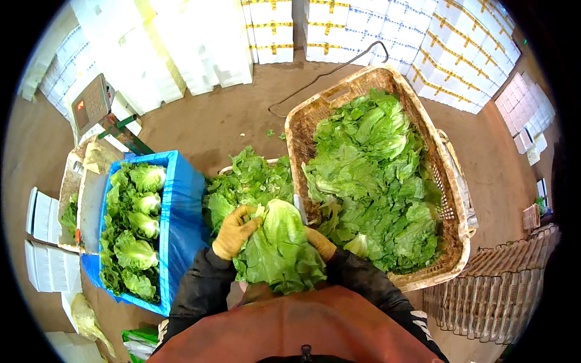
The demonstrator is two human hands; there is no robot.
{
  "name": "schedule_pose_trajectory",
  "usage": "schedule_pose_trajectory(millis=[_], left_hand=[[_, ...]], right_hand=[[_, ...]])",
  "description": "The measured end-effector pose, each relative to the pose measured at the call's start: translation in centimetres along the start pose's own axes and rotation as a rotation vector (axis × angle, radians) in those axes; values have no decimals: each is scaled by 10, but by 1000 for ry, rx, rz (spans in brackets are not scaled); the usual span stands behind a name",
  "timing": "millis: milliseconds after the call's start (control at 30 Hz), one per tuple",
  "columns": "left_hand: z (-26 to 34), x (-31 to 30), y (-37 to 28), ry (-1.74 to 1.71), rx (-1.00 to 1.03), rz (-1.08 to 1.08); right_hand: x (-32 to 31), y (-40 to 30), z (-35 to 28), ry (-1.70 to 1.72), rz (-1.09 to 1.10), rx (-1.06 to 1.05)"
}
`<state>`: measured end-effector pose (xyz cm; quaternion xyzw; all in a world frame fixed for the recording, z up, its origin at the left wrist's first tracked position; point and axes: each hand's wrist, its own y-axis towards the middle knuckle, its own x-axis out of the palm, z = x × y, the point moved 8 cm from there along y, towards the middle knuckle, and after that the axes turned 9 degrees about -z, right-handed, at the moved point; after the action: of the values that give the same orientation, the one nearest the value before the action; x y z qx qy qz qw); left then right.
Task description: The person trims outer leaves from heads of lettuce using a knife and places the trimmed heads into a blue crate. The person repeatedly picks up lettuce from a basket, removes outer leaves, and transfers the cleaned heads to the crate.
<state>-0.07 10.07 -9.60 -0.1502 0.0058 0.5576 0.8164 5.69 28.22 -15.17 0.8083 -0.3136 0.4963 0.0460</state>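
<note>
A head of green leafy lettuce (283,227) is held up before my apron, between my two gloved hands. My left hand (237,231), in a yellow work glove, grips its left side with thumb and finger at a leaf. My right hand (320,244) is at the right side of the head, its fingers hidden behind the leaves. Just above it shows a narrow grey strip (299,208), perhaps a blade; I cannot tell whether the hand holds it. Beneath and beyond the head lies a heap of loose lettuce leaves (254,181).
On my right, a dirty plastic crate (297,120) is full of lettuce leaves. To the left, a blue-lined box (170,218) holds several lettuce heads beside a scale display (91,104). White foam boxes (272,31) are stacked behind; a metal hook rod (317,77) leans there.
</note>
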Motion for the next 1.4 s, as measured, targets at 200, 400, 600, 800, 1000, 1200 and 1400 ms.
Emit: schedule_pose_trajectory(millis=[200, 400, 600, 800, 1000, 1200, 1400], left_hand=[[1, -50, 14, 236, 130, 90], [-1, 32, -8, -907, 142, -344], [-44, -1, -35, -1292, -29, -375], [-61, -14, -68, -1371, -160, -415], [-92, -35, -110, -1331, -221, -419], [-80, -43, -173, -1958, -480, -637], [-80, -73, -237, -1644, -281, -692]], right_hand=[[1, -24, -39, -223, 188, -144], [36, -13, -62, -904, 287, -446], [25, -33, -105, -783, 655, -229], [73, 30, -92, -1072, 323, -177], [94, 45, -40, -1189, 300, -38], [197, 74, -22, -1696, 172, -347], [211, 116, 61, -958, 296, -157]])
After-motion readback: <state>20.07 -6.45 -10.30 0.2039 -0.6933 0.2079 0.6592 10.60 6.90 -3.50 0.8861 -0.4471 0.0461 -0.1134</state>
